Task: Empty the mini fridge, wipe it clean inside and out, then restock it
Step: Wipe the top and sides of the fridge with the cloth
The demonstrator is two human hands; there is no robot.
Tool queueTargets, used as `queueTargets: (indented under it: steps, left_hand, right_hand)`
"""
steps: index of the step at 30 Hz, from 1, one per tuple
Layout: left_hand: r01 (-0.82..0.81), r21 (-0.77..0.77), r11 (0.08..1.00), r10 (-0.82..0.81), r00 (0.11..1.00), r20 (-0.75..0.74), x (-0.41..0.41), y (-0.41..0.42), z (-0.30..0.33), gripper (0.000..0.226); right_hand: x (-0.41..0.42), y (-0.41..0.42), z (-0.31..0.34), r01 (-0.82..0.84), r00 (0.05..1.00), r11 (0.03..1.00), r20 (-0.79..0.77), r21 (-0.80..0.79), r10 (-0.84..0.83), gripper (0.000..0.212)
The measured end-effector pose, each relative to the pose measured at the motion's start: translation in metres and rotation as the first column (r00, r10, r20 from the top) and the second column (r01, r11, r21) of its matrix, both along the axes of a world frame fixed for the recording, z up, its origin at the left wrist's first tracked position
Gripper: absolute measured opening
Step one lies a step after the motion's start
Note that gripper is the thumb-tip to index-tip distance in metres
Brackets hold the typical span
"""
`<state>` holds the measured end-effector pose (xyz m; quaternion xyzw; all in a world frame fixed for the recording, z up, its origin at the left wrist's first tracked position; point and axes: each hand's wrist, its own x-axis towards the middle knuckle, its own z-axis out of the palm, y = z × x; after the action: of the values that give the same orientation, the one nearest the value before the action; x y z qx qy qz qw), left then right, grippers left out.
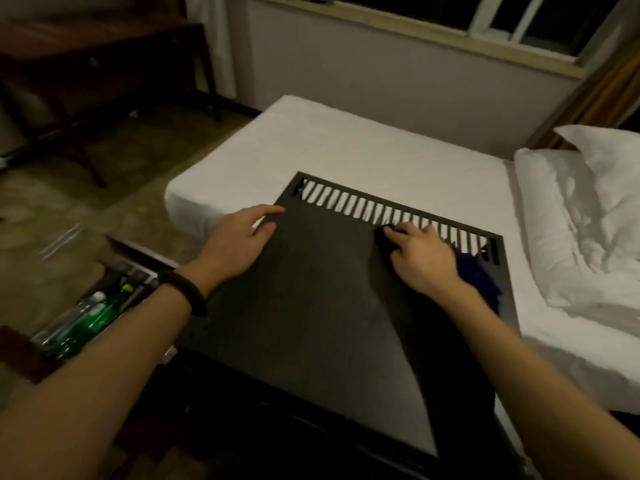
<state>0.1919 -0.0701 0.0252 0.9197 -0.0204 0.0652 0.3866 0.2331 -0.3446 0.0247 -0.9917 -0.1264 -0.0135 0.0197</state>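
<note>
Below, one mini fridge [311, 306] is seen from above, its flat black top filling the middle of the view, with one row of vent slots [391, 213] cut along its far edge. Two hands are laid on this top. The left hand [239, 240] is rested near the far left corner with fingers straight and relaxed, nothing being gripped; one dark bracelet [187, 292] is worn on its wrist. The right hand [420, 258] is placed just before the vent slots, its fingers curled and pinched on one dark blue cloth [478, 275], part of which is bunched beside the wrist while another part is pressed under the fingertips [389, 232] against the fridge top.

Just beyond and to the right of the fridge, one bed [346, 147] with a white sheet is seen, and white pillows [588, 209] are piled at its right end; their number cannot be told. To the lower left, the open fridge door [138, 268] is visible, and bottles are held in its shelf: one green bottle [93, 320] and at least one clear bottle [72, 317] beside it, the exact count being blurred. On the floor [104, 188] farther left, one dark wooden piece of furniture [104, 57] is stood against the wall, and one window [502, 19] is set above the bed.
</note>
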Motion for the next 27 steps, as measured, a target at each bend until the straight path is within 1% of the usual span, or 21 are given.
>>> queueTargets:
  steps: [2,3,5,7,9,11,12,13,14,15,16,18,21,23,25,27]
  left_hand:
    - [-0.079,-0.086,0.993,0.079,0.997,0.000,-0.013,0.013,-0.002,0.032]
    - [-0.111,-0.133,0.985,0.112,0.994,-0.001,-0.018,0.018,-0.002,0.032]
    - [-0.151,-0.219,0.964,0.157,0.988,0.010,-0.024,0.029,-0.003,0.032]
    - [-0.164,-0.283,0.945,0.175,0.985,0.012,-0.029,0.039,-0.005,0.032]
    - [-0.161,-0.294,0.942,0.170,0.985,0.005,-0.032,0.048,-0.007,0.031]
    - [-0.144,-0.329,0.933,0.149,0.989,-0.010,-0.034,0.056,-0.009,0.029]
    - [-0.128,-0.355,0.926,0.129,0.991,-0.022,-0.035,0.060,-0.008,0.029]
    - [-0.107,-0.380,0.919,0.103,0.994,-0.032,-0.036,0.065,-0.007,0.028]
    - [-0.076,-0.400,0.913,0.067,0.997,-0.037,-0.036,0.071,-0.006,0.028]
    - [-0.044,-0.409,0.911,0.031,0.999,-0.039,-0.036,0.077,-0.006,0.028]
    - [-0.012,-0.407,0.913,-0.002,0.999,-0.034,-0.037,0.084,-0.005,0.027]
    - [0.041,-0.390,0.920,-0.055,0.998,-0.025,-0.040,0.099,-0.004,0.025]
    - [0.133,-0.336,0.932,-0.151,0.988,-0.027,-0.045,0.126,-0.007,0.024]
    - [0.212,-0.300,0.930,-0.233,0.972,-0.037,-0.046,0.142,-0.013,0.024]
    - [0.279,-0.297,0.913,-0.307,0.950,-0.053,-0.044,0.152,-0.019,0.024]
    - [0.327,-0.335,0.884,-0.371,0.925,-0.077,-0.043,0.156,-0.024,0.024]
  right_hand:
    - [-0.027,0.050,0.001,-0.207,0.978,0.978,-0.005,0.009,0.207,0.052]
    - [-0.047,0.076,0.002,-0.322,0.946,0.947,-0.015,0.008,0.322,0.053]
    - [-0.089,0.124,0.001,-0.545,0.838,0.838,0.006,0.013,0.545,0.052]
    - [-0.125,0.158,0.001,-0.693,0.721,0.720,0.035,0.034,0.692,0.050]
    - [-0.136,0.174,-0.002,-0.730,0.683,0.681,0.021,0.058,0.730,0.048]
    - [-0.129,0.176,0.000,-0.725,0.684,0.681,-0.005,0.106,0.729,0.047]
    - [-0.122,0.176,0.003,-0.697,0.694,0.683,-0.033,0.220,0.719,0.047]
    - [-0.115,0.176,0.010,-0.626,0.708,0.671,-0.071,0.397,0.703,0.047]
    - [-0.107,0.175,0.016,-0.518,0.739,0.643,-0.082,0.564,0.668,0.046]
    - [-0.098,0.172,0.022,-0.413,0.795,0.617,-0.064,0.670,0.603,0.046]
    - [-0.088,0.169,0.027,-0.328,0.858,0.606,-0.041,0.725,0.512,0.046]
    - [-0.075,0.158,0.039,-0.184,0.937,0.617,-0.054,0.765,0.346,0.045]
    - [-0.075,0.139,0.051,-0.061,0.970,0.670,-0.114,0.740,0.214,0.043]
    - [-0.084,0.128,0.050,0.002,0.989,0.705,-0.105,0.709,0.103,0.042]
    - [-0.100,0.115,0.046,0.076,0.996,0.681,-0.023,0.728,-0.086,0.042]
    - [-0.126,0.095,0.049,0.169,0.942,0.618,0.058,0.768,-0.331,0.042]
